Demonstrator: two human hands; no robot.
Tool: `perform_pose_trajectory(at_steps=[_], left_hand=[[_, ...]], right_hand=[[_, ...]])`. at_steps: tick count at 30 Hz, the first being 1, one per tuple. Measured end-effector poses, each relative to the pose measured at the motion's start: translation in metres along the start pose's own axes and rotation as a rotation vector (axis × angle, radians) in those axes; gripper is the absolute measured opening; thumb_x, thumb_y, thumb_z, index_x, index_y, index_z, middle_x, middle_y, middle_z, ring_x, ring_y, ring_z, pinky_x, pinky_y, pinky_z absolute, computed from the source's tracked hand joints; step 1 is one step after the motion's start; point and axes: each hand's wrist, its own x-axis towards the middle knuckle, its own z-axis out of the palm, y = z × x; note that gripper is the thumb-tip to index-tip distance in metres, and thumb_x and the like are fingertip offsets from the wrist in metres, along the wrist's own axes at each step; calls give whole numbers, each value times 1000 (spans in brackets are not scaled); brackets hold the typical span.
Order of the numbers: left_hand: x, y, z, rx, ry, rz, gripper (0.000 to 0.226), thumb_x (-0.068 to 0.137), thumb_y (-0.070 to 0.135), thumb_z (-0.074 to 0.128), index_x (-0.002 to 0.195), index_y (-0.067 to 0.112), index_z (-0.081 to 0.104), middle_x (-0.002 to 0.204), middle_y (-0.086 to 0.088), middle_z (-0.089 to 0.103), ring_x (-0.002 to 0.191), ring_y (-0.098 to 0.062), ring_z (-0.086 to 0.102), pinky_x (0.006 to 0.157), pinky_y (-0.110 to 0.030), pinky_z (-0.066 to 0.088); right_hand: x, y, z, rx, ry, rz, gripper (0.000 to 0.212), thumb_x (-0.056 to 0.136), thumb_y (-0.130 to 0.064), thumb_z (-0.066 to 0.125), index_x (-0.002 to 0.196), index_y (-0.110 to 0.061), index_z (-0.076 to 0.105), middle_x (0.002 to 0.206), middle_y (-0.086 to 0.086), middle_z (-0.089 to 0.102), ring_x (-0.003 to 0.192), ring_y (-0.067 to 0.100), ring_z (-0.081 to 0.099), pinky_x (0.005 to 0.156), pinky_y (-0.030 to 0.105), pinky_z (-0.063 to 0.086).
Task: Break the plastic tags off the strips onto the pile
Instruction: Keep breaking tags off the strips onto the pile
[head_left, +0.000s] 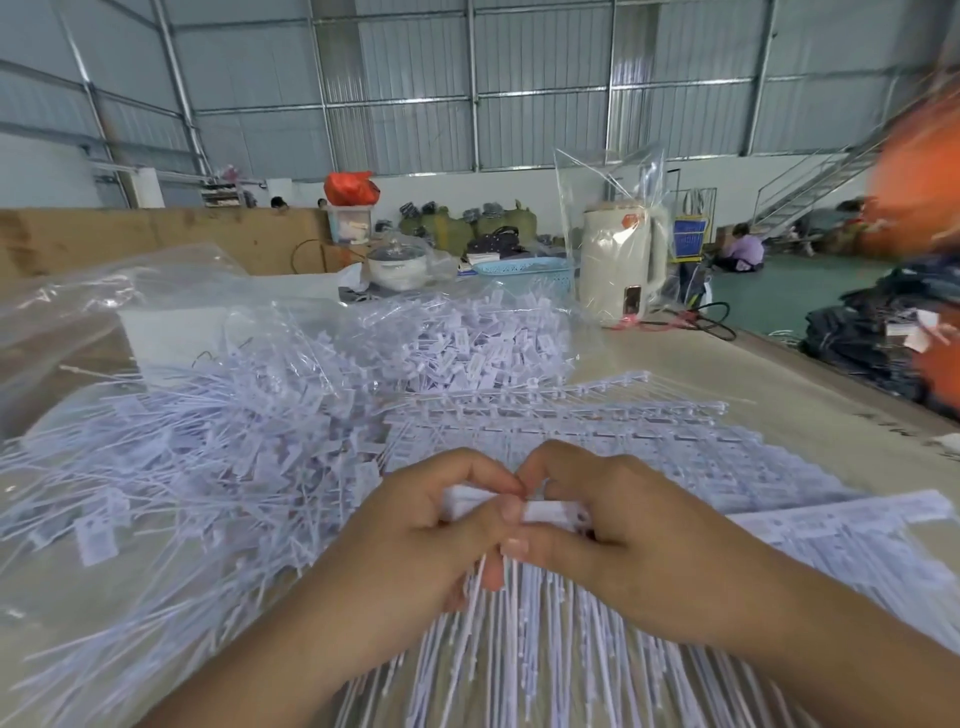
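Both hands meet over the near middle of the tabletop (675, 358), each grip closed on one white strip of tags (540, 512). The left hand (415, 525) pinches its left part between thumb and curled fingers; the right hand (613, 519) pinches the right part. The strip's bar runs left to right between the fingertips, its thin stems hanging toward the near edge. More strips (649, 441) lie flat just beyond the hands, bars crosswise. The pile of loose tags (182, 457) spreads toward the left edge.
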Motion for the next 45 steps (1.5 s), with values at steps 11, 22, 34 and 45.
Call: perform_pose_trajectory(at_steps=[11,22,34,45], left_hand=[[5,-3,1,-39,119,4,20,93,20,58,79,29,69,55,-5,64,42,-18,49,44,-23,35],[11,-5,-4,-625,356,-91,14,93,9,52,83,7,62,54,-6,52,37,-13,42,42,-28,46],[1,-5,9,-216,57,24,27,79,42,58,82,19,72,55,-8,60,47,-23,51,49,-27,43],[8,-14,-6,-162,82,-29,17,74,41,65,76,25,72,54,-5,62,43,-17,48,50,-26,41]], right_hand=[[1,2,0,-30,56,78,33,93,-50,53,69,-27,49,53,-7,43,46,9,39,50,34,34],[5,-8,-8,164,604,40,41,94,-48,50,64,-23,41,48,-11,37,42,3,32,41,16,26],[3,-2,9,-83,26,-54,46,95,-56,43,135,-38,30,84,-12,69,64,3,60,58,24,44],[0,3,-2,-35,-19,56,30,95,-49,49,68,-36,43,55,-9,46,45,8,37,49,31,32]])
